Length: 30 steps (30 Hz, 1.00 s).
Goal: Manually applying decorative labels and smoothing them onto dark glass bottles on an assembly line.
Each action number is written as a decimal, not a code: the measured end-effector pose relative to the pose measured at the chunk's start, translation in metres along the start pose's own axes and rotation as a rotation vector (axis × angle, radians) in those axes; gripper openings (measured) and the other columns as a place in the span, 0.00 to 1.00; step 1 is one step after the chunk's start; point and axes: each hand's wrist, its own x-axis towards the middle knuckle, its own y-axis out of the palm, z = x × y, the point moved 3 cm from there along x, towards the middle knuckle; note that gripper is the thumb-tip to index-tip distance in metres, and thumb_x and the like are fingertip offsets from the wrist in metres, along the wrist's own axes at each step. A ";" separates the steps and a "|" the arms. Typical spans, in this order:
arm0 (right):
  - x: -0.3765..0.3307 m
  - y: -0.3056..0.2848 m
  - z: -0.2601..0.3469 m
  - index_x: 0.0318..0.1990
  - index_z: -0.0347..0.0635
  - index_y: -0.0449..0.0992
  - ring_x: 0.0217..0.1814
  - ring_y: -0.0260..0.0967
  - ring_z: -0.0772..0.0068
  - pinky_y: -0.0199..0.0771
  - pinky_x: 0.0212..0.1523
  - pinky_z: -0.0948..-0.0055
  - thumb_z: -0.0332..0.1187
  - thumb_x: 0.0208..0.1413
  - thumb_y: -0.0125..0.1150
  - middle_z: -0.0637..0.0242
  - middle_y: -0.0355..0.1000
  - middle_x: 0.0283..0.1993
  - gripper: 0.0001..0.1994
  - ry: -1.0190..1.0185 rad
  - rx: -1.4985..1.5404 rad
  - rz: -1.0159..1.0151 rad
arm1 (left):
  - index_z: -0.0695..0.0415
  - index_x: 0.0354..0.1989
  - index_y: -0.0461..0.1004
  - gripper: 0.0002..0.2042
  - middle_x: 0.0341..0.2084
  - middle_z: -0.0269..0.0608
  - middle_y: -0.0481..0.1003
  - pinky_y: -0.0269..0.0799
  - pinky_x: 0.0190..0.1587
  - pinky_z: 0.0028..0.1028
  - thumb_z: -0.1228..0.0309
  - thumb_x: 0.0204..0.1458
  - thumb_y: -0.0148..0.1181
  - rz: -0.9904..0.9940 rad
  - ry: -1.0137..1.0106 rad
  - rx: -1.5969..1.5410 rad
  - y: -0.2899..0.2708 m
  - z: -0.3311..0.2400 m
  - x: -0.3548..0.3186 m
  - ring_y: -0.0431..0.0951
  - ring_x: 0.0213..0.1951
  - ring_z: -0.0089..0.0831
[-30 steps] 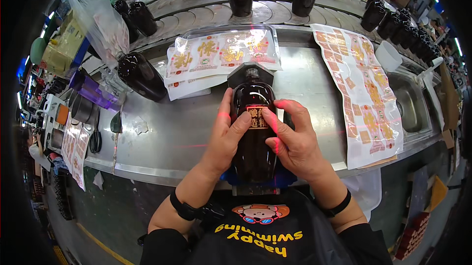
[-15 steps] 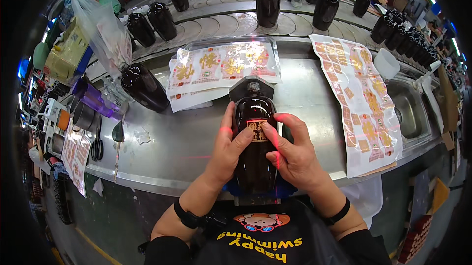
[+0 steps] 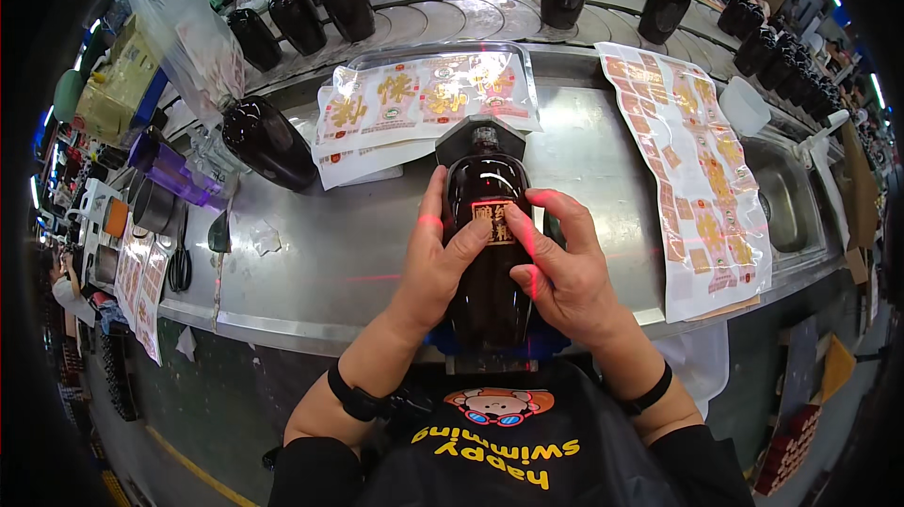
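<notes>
**Bottles advance on the conveyor**

Since a second ago, both hands stay on the dark brown bottle (image 3: 487, 253) lying on the steel table (image 3: 320, 262). Left hand (image 3: 439, 260) and right hand (image 3: 563, 267) grasp it, thumbs pressing its small label (image 3: 492, 221).

Steel bench (image 3: 330, 262) with label sheets (image 3: 424, 102), sticker strip (image 3: 697, 168) and a dark bottle (image 3: 268, 142) lying near.
</notes>
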 end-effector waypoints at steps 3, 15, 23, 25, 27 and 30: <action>0.002 -0.001 0.002 0.61 0.42 0.73 0.61 0.63 0.44 0.67 0.61 0.54 0.30 0.48 0.71 0.49 0.63 0.60 0.29 0.005 -0.005 0.001 | 0.74 0.72 0.36 0.44 0.62 0.53 0.62 0.62 0.64 0.29 0.63 0.61 0.61 0.010 -0.002 -0.002 0.000 0.001 0.000 0.65 0.62 0.32; -0.001 -0.007 -0.005 0.64 0.41 0.70 0.60 0.67 0.44 0.74 0.55 0.58 0.24 0.48 0.69 0.46 0.63 0.64 0.32 0.005 -0.016 -0.006 | 0.75 0.71 0.37 0.44 0.62 0.54 0.62 0.61 0.64 0.30 0.62 0.60 0.61 0.006 0.010 0.027 -0.002 0.003 0.002 0.65 0.62 0.33; 0.087 -0.034 -0.020 0.48 0.40 0.74 0.34 0.78 0.64 0.76 0.33 0.68 0.28 0.55 0.64 0.57 0.79 0.36 0.13 0.266 0.005 0.361 | 0.74 0.72 0.37 0.44 0.63 0.53 0.61 0.61 0.65 0.30 0.61 0.60 0.60 -0.008 0.015 0.139 -0.002 0.004 0.003 0.64 0.63 0.33; 0.097 -0.041 -0.004 0.43 0.43 0.77 0.33 0.75 0.60 0.73 0.32 0.66 0.28 0.51 0.67 0.62 0.77 0.35 0.11 -0.050 -0.240 0.083 | 0.71 0.73 0.35 0.43 0.64 0.52 0.61 0.60 0.65 0.31 0.60 0.62 0.57 0.003 0.008 0.072 -0.002 0.003 0.001 0.64 0.63 0.33; 0.090 -0.035 0.014 0.40 0.46 0.77 0.34 0.72 0.63 0.70 0.34 0.63 0.27 0.46 0.68 0.67 0.74 0.35 0.12 -0.342 -0.279 0.161 | 0.67 0.74 0.34 0.42 0.65 0.51 0.60 0.60 0.65 0.31 0.60 0.64 0.54 0.025 -0.012 -0.112 -0.002 0.002 -0.005 0.64 0.64 0.34; 0.081 -0.027 0.025 0.34 0.47 0.76 0.34 0.71 0.62 0.70 0.36 0.61 0.28 0.45 0.67 0.67 0.70 0.34 0.08 -0.428 -0.002 0.425 | 0.61 0.75 0.31 0.37 0.67 0.51 0.58 0.61 0.66 0.34 0.61 0.67 0.46 0.033 -0.035 -0.253 -0.005 0.000 -0.016 0.65 0.65 0.35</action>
